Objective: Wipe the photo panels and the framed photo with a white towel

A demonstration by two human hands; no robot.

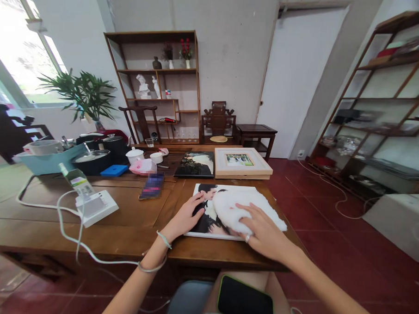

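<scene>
A white fluffy cloth (229,205), likely light, soft and best pinched at its right edge, covers the right of a white-edged, rectangular photo panel (211,216) on the brown wooden worktop (137,225). Right hand (262,231) on cloth, left hand (183,217) on panel: fingers spread, gripping nothing.

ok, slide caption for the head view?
Left hand on a photo, right hand on the white fluffy cloth partly covering it, at a wooden table.

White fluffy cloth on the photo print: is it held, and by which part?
The right hand covers the white fluffy cloth at its near edge; whether it grips cannot be told. The left hand touches the photo print.
</scene>
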